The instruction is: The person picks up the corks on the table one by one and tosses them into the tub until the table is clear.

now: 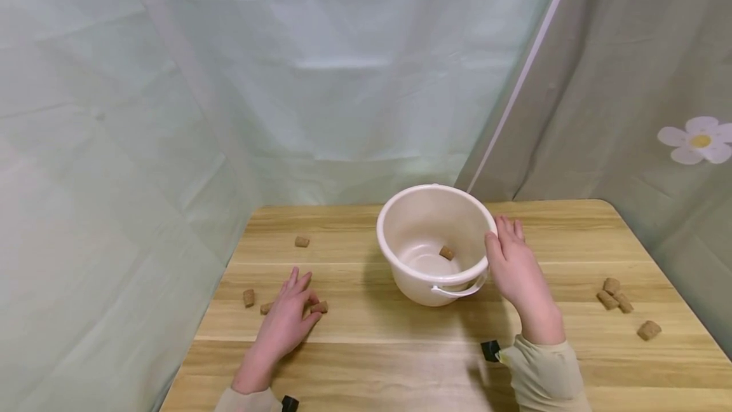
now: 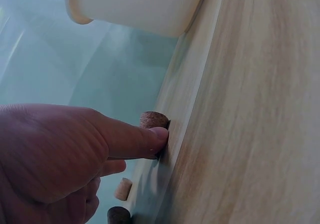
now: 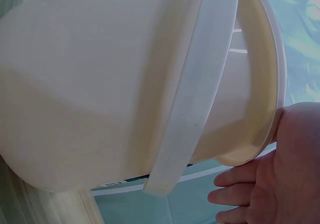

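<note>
A cream bucket [image 1: 408, 281] stands upright on the wooden table, one cork [image 1: 447, 252] lying inside. At its right side my right hand [image 1: 517, 269] grips the rim, thumb over the edge and fingers along the outside, also seen as the right hand [image 3: 295, 169] in the right wrist view. My left hand [image 1: 286, 320] is low over the table on the left, pinching a cork [image 1: 320, 307] between thumb and fingers. The left wrist view shows the thumb against this cork [image 2: 153, 119]; the opposing fingertip is mostly hidden. Another cork [image 1: 266, 308] lies by the left hand.
Farther left are a cork [image 1: 248, 298] and, toward the back, another cork [image 1: 302, 241]. Several corks [image 1: 612, 286] lie on the right side of the table [image 1: 400, 361]. The bucket's handle [image 1: 460, 291] hangs down in front. Curtains [image 1: 366, 81] enclose the table's back and sides.
</note>
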`<state>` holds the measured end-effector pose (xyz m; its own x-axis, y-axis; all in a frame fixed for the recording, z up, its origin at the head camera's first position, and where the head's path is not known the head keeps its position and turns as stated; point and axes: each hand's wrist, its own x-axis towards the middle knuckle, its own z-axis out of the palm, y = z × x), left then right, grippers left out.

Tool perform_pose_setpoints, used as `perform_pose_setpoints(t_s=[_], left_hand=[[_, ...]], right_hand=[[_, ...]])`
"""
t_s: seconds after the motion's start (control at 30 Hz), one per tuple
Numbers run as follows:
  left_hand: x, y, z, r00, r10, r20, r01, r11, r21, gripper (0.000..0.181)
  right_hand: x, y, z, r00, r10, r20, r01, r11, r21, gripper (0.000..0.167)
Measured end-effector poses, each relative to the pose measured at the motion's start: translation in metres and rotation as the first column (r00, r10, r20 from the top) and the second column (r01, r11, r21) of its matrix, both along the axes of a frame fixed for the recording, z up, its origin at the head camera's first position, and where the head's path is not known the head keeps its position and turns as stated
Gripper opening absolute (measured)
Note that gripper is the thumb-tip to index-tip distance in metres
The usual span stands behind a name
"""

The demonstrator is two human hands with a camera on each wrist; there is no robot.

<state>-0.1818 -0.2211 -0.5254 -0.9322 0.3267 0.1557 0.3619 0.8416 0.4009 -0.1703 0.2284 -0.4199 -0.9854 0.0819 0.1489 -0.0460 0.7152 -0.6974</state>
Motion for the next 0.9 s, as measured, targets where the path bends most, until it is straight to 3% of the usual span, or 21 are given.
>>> perform_pose_setpoints(t_s=[0.2,0.9], left_hand=[[0.0009,-0.0014,0.0002,1.000,0.002,0.018,-0.003,1.000,0.015,0.019],[-0.0012,-0.0022,0.0032,1.000,-0.001,-0.007,0.001,1.000,0.025,0.016]], right_hand=[[0.0005,-0.0005,-0.0004,1.000,-0.001,0.002,0.001,1.000,0.004,0.072],[-0.0004,-0.0004,0.0001,1.000,0.000,-0.005,0.000,1.000,0.007,0.071]])
